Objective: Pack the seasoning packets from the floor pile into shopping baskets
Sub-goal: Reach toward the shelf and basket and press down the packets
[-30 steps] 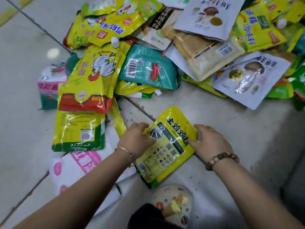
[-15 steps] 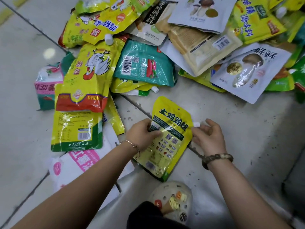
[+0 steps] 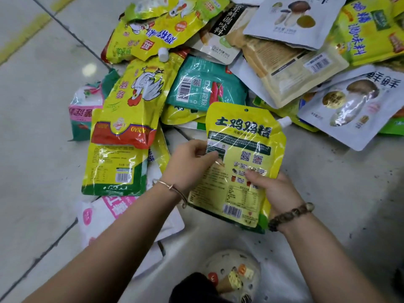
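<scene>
While the left hand [image 3: 192, 164] pinches its left edge and the right hand [image 3: 278, 194] grips its lower right side, thumb laid across the print, the yellow spouted seasoning pouch [image 3: 244, 147] is held between them, barcode side to the camera. Its top overlaps a teal chilli packet [image 3: 203, 88] at the near edge of the pile of seasoning packets [image 3: 284, 62] on the tiled floor [image 3: 39, 119].

Yellow packet [image 3: 244, 149] with blue lettering, teal packet [image 3: 205, 86], pale grey floor [image 3: 32, 127].
</scene>
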Tool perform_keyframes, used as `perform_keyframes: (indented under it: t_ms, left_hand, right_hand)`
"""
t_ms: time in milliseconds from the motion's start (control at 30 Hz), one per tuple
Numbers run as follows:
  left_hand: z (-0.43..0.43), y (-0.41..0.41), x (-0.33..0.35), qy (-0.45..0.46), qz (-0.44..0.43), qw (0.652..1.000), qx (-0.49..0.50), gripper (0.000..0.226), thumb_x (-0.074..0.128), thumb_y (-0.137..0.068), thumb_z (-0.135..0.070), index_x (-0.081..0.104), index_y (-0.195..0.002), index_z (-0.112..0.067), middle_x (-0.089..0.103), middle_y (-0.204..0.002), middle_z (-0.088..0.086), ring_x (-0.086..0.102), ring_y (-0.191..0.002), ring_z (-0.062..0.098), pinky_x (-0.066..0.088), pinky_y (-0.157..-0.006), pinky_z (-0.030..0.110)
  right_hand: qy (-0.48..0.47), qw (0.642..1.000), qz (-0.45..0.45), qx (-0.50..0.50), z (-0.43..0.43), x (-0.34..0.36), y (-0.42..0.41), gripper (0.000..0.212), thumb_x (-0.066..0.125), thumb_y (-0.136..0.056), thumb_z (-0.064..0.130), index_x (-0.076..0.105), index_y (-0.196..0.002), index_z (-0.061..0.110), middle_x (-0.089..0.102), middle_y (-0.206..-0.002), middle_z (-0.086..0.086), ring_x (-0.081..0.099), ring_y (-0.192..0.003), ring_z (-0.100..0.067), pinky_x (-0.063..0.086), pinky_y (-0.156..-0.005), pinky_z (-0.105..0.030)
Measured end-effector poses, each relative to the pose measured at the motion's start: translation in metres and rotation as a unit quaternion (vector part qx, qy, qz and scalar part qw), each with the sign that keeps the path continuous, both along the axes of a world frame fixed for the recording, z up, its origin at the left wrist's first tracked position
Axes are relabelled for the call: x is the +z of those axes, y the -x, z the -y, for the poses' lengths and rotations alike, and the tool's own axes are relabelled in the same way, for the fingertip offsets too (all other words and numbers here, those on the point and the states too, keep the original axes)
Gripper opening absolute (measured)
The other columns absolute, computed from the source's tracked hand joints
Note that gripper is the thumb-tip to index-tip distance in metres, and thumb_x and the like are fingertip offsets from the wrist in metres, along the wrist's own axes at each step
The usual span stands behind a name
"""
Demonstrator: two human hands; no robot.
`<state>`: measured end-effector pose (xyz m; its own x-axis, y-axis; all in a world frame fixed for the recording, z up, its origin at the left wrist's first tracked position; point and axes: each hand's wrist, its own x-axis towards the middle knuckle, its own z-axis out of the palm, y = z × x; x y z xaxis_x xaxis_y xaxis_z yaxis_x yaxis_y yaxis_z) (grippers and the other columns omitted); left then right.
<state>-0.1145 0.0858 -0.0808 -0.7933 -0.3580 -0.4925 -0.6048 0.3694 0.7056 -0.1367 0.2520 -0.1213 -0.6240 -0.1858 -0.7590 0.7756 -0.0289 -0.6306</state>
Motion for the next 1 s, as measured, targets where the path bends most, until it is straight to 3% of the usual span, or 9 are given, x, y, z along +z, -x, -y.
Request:
perform_keyframes:
  t_ms: [133, 200, 333, 467, 567, 700, 833, 900, 1000]
  left_hand:
    - [0.045, 0.019, 0.025, 0.102, -0.112, 0.987, 0.050, 0.016, 0.062, -0.086, -0.013, 0.066, -0.102, -0.017, 0.063, -0.089, -0.005, 0.060, -0.081, 0.010, 0.049, -0.083, 0.027]
    - [0.081, 0.033, 0.027, 0.161, -0.133, 0.974, 0.086, 0.020, 0.062, -0.085, -0.014, 0.064, -0.105, -0.017, 0.063, -0.093, -0.003, 0.059, -0.083, 0.011, 0.047, -0.083, 0.027]
    - [0.154, 0.060, 0.010, 0.282, -0.036, 0.949, 0.135, 0.044, 0.062, -0.085, -0.031, 0.056, -0.122, -0.010, 0.058, -0.124, 0.012, 0.054, -0.113, 0.025, 0.041, -0.093, 0.031]
    - [0.176, 0.076, -0.007, 0.243, 0.095, 0.960, 0.105, 0.057, 0.053, -0.082, -0.063, 0.057, -0.102, -0.010, 0.056, -0.100, 0.014, 0.053, -0.089, 0.027, 0.040, -0.070, 0.034]
    - [0.184, 0.085, -0.004, 0.243, 0.144, 0.955, 0.095, 0.093, 0.049, -0.072, -0.078, 0.053, -0.123, 0.000, 0.057, -0.121, 0.018, 0.055, -0.107, 0.035, 0.044, -0.085, 0.040]
    - [0.187, 0.091, 0.010, 0.200, 0.211, 0.954, 0.072, 0.102, 0.055, -0.061, -0.080, 0.049, -0.130, -0.005, 0.051, -0.133, 0.013, 0.050, -0.118, 0.032, 0.042, -0.096, 0.042]
    - [0.198, 0.081, -0.008, 0.130, 0.214, 0.962, 0.113, 0.140, 0.065, -0.015, -0.086, 0.051, -0.130, -0.007, 0.055, -0.131, 0.012, 0.053, -0.120, 0.031, 0.044, -0.101, 0.045]
    - [0.193, 0.073, -0.013, 0.135, 0.170, 0.966, 0.141, 0.131, 0.070, -0.027, -0.084, 0.051, -0.126, 0.000, 0.058, -0.125, 0.013, 0.057, -0.113, 0.032, 0.048, -0.094, 0.039]
    - [0.178, 0.060, -0.016, 0.142, 0.081, 0.974, 0.159, 0.090, 0.075, -0.053, -0.067, 0.057, -0.109, 0.000, 0.062, -0.100, 0.014, 0.060, -0.085, 0.029, 0.053, -0.078, 0.040]
  right_hand:
    - [-0.031, 0.998, -0.050, -0.030, 0.005, -0.001, 0.002, 0.019, 0.072, -0.079, 0.008, 0.061, -0.085, 0.023, 0.069, -0.085, 0.006, 0.066, -0.081, -0.010, 0.052, -0.075, -0.033]
    - [-0.043, 0.997, -0.060, -0.023, 0.005, -0.001, 0.001, 0.019, 0.072, -0.079, 0.010, 0.061, -0.085, 0.023, 0.069, -0.086, 0.007, 0.066, -0.081, -0.009, 0.053, -0.079, -0.035]
    - [-0.052, 0.997, -0.057, -0.017, 0.007, -0.001, -0.003, 0.023, 0.073, -0.078, 0.011, 0.063, -0.095, 0.023, 0.070, -0.095, 0.004, 0.066, -0.091, -0.015, 0.050, -0.092, -0.047]
    - [-0.045, 0.997, -0.053, -0.016, 0.006, 0.002, -0.004, 0.021, 0.072, -0.079, 0.010, 0.062, -0.092, 0.023, 0.070, -0.093, 0.004, 0.067, -0.090, -0.017, 0.050, -0.091, -0.049]
    - [-0.048, 0.997, -0.047, -0.023, 0.005, 0.002, -0.001, 0.020, 0.072, -0.079, 0.010, 0.062, -0.092, 0.022, 0.071, -0.094, 0.001, 0.067, -0.091, -0.021, 0.051, -0.090, -0.050]
    - [-0.054, 0.997, -0.039, -0.033, 0.004, 0.004, 0.000, 0.028, 0.072, -0.080, 0.010, 0.063, -0.106, 0.015, 0.070, -0.100, -0.002, 0.066, -0.093, -0.021, 0.052, -0.088, -0.048]
    - [-0.051, 0.997, -0.021, -0.056, 0.003, 0.003, -0.001, 0.034, 0.072, -0.080, 0.012, 0.060, -0.111, 0.014, 0.069, -0.100, -0.001, 0.066, -0.091, -0.020, 0.053, -0.085, -0.045]
    - [-0.051, 0.997, -0.016, -0.057, 0.003, 0.003, -0.001, 0.026, 0.072, -0.080, 0.012, 0.060, -0.103, 0.017, 0.069, -0.099, -0.002, 0.066, -0.091, -0.021, 0.052, -0.087, -0.047]
    - [-0.057, 0.996, -0.025, -0.058, -0.001, 0.005, 0.000, 0.025, 0.072, -0.080, 0.012, 0.062, -0.101, 0.017, 0.069, -0.099, -0.002, 0.067, -0.091, -0.022, 0.052, -0.087, -0.048]
